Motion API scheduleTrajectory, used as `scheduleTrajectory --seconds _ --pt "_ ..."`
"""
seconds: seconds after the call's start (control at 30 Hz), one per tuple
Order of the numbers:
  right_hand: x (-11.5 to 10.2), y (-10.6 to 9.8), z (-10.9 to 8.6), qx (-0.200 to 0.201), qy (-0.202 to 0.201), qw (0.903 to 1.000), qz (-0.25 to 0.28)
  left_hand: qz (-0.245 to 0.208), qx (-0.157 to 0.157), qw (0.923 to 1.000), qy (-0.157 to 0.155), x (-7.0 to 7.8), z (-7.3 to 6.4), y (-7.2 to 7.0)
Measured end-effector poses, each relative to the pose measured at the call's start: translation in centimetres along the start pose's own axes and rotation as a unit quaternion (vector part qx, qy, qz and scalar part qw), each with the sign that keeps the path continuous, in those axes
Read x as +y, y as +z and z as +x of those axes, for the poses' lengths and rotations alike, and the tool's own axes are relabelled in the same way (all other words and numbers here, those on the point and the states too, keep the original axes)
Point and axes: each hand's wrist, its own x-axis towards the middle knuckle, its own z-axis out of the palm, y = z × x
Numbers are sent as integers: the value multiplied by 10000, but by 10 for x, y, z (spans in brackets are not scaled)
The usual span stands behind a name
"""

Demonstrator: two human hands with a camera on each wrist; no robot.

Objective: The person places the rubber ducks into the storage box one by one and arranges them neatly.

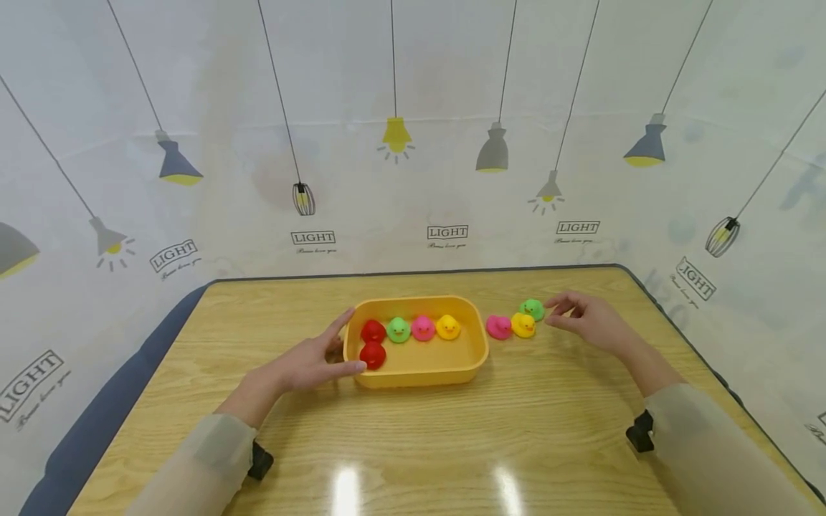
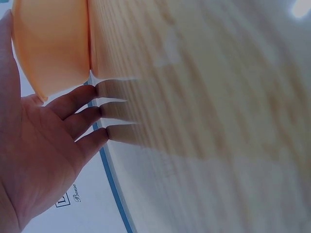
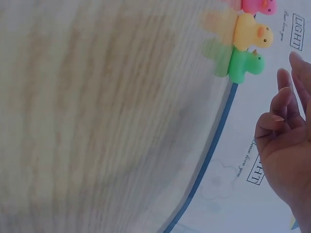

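A yellow plastic box (image 1: 413, 378) stands on the table. My left hand (image 1: 310, 362) spans its left end, thumb along the near rim and index finger at the far corner; the other fingertips touch the table in the left wrist view. Inside, at the left, lie two red toy ducks (image 1: 373, 355); a green duck (image 1: 399, 330), a pink duck (image 1: 423, 328) and a yellow duck (image 1: 448, 327) line the back. Right of the box sit another pink duck (image 1: 499, 327), yellow duck (image 1: 523, 325) and green duck (image 1: 532, 309). Beside that green duck, my right hand (image 1: 590, 320) hovers with loosely bent fingers, holding nothing.
The wooden table (image 1: 419, 437) ends at a dark edge along the back. Behind it hangs a pale cloth (image 1: 381, 251) printed with lamps, which also runs down both sides. A dark blue strip (image 1: 129, 387) borders the table's left side.
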Motion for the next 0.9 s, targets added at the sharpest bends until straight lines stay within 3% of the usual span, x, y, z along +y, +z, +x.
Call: scheduleTrajectory --seconds 0.37,0.57,0.9 --pt "14 7 26 101 59 9999 -111 -84 -47 10000 -8 2 -1 -1" --pt "23 17 38 225 174 9996 87 -70 -56 10000 -23 2 -1 0" --pt "21 26 46 212 326 9989 255 -52 -25 10000 -7 1 -1 -1"
